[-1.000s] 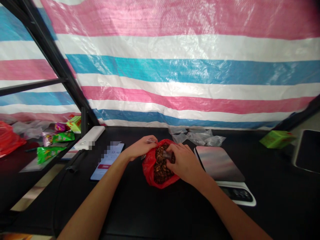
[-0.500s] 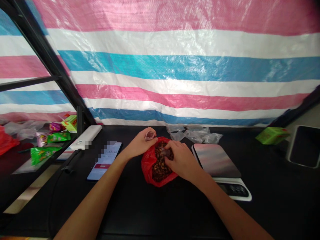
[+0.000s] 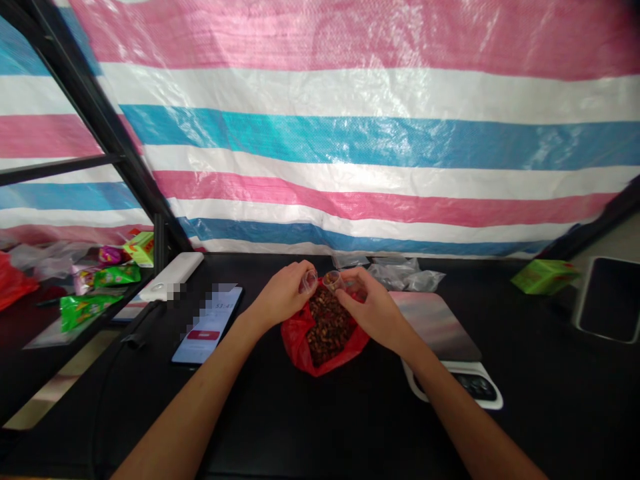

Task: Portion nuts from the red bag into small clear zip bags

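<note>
Left hand (image 3: 281,292) pinching small clear cup (image 3: 309,281) | right hand (image 3: 375,312) pinching second clear cup (image 3: 333,281) | both grips closed, just above red plastic bag (image 3: 299,350) | risk: slack pinch dropping cups into brown pieces (image 3: 327,327)

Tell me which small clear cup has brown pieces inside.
The right-hand cup, held in the right hand, shows brown pieces, while the left-hand cup, held in the left hand, looks empty.

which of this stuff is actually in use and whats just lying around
In use:
left hand with a small clear plastic cup
right hand with a second clear cup
red plastic bag of brown pieces

Lying about:
digital scale
phone
white power bank
crumpled clear bags
green packets
</note>
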Demonstrator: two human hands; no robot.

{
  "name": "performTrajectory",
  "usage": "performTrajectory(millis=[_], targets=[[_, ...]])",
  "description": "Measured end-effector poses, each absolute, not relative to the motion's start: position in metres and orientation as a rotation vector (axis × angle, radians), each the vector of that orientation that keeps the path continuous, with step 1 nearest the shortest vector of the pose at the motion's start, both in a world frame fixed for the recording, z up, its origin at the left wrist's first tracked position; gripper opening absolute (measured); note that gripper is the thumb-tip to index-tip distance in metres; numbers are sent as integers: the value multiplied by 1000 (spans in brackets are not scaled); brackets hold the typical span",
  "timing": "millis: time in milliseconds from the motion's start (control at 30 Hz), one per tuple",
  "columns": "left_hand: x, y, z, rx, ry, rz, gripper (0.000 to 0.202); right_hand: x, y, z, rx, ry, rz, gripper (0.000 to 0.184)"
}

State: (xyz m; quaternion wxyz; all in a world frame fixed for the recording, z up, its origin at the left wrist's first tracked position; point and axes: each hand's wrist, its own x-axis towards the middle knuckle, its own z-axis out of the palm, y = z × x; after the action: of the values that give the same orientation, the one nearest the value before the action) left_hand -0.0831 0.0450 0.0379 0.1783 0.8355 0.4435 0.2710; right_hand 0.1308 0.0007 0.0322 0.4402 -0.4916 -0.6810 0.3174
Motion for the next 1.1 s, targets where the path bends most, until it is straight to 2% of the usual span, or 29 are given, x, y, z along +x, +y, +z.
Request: performTrajectory(millis=[100,233,500,767,900,1000,1100], targets=[[-82,46,35,2426,1231,764,11,127,-2,37,-1171,-1772,645,24],[-75,41,34,2436,1172,767,21,123,-9,40,-1067,-1939,411,29],[-58,29,35,2240,1112,932,19,125,-11,35,-912,-2021,211,55],[-60,29,35,2237,1107,920,19,122,-10,35,-960,-1993,240,41],[-59,29,34,2211,1077,920,19,120,-12,36,-865,-2039,208,47],[-60,29,35,2202,1088,929,24,120,-13,37,-929,-2016,291,42],[-61,30,36,2251,1109,918,18,120,-12,38,-1020,-1991,412,33]])
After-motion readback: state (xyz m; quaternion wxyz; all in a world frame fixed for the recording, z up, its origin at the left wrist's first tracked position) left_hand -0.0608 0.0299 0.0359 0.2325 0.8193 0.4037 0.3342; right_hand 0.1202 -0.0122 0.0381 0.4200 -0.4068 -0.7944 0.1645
